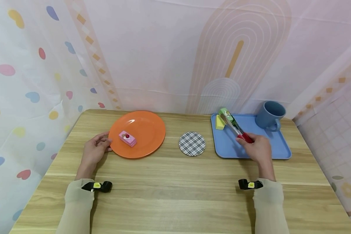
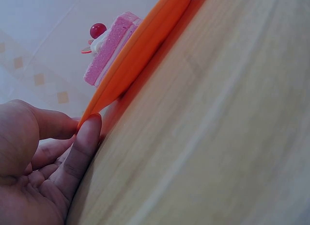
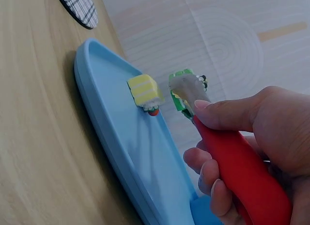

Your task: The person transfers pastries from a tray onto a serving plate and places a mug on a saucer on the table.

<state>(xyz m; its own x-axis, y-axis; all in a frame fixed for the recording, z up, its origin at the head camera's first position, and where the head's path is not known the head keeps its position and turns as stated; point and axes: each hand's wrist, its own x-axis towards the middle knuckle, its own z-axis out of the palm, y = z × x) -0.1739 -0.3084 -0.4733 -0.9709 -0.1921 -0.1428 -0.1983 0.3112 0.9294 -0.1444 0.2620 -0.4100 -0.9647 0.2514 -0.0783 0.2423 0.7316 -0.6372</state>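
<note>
Plainly, from the head view I take in the whole wooden table point(image 1: 175, 188), with the two hands well apart across it. Blue tray point(image 1: 278, 143) lies under and beyond the right hand point(image 1: 259, 149), and the orange plate point(image 1: 149, 133) sits just right of the left hand point(image 1: 96, 151). Only up there do I see the blue mug point(image 1: 266, 115) in full, beyond the right hand and on the tray. A round plaid coaster point(image 1: 192, 144) lies between the hands.

Through the right wrist view, what overhead seems to overlap comes apart: the green cake slice point(image 1: 225, 112) hangs above the tray, clear of the yellow cake slice point(image 1: 219, 123) standing on it. That view also shows the yellow one's red topping, which I can't make out from overhead. Past the left hand, the left wrist view gives the pink cake slice point(image 1: 127, 138) on the plate in profile, with its layered side, white swirl and red ball.

As for grip, the left hand pinches the plate's rim between thumb and finger. The right has its fingers curled round red-handled tongs point(image 1: 245, 137), whose tips are closed on the green slice.
</note>
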